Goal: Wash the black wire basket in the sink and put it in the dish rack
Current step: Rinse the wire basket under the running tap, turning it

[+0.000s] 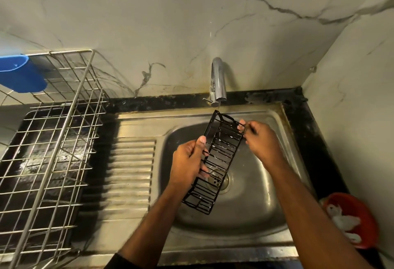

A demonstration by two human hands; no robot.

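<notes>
left hand (188, 161) grips black wire basket (215, 162) mid-frame over sink (264, 204), fingers curled round its left edge; right hand (261, 140) fingers pinch upper right rim, under tap (218, 81).

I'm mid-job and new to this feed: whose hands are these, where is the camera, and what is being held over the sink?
No machine here: a person's bare hands, filmed by one wide-angle camera worn on the head, looking down. The left hand grips the long side of the black wire basket; the right hand pinches its upper end. The basket hangs tilted over the steel sink, its top end just under the tap. To the left stands the wire dish rack with a blue holder on its rim. At lower right sits a red bowl.
</notes>
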